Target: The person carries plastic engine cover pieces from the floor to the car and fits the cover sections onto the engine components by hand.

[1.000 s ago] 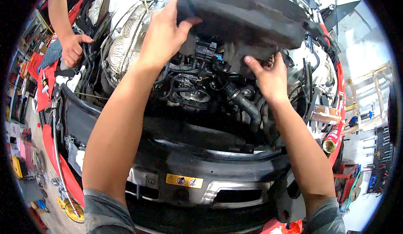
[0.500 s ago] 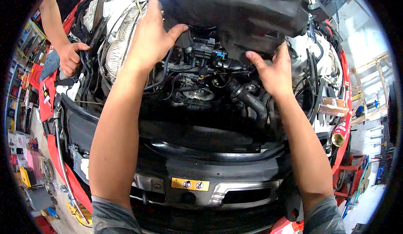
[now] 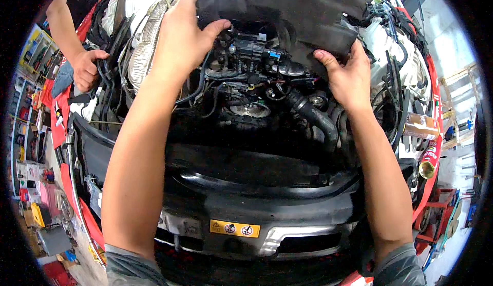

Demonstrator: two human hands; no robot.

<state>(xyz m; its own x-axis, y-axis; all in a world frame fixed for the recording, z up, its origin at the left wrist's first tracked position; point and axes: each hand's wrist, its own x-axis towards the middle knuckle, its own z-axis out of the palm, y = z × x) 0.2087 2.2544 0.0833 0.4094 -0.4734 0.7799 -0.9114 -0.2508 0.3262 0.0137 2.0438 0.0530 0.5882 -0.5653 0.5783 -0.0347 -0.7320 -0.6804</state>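
A broad black plastic engine cover (image 3: 272, 8) is held over the rear of a car's open engine bay, its far part cut off by the upper edge of the view. My left hand (image 3: 185, 39) grips its left side, fingers mostly hidden behind it and thumb pointing inward. At its near right corner, my right hand (image 3: 349, 75) has the thumb on the front and the fingers behind. Below the cover lie the engine's wiring and connectors (image 3: 251, 50), plus a ribbed black hose (image 3: 313, 114) nearer my right forearm.
A co-worker's hand (image 3: 86, 70) rests at the left fender. On the right fender lie a brown spray can (image 3: 421, 126) and a red can (image 3: 429, 160). Red covers (image 3: 67, 121) drape the sides. The front crossmember with a yellow label (image 3: 234, 228) runs between my forearms.
The engine cover has tilted, so more of its broad face shows, and its near right corner has shifted right with my right hand. The co-worker's hand stays about where it was.
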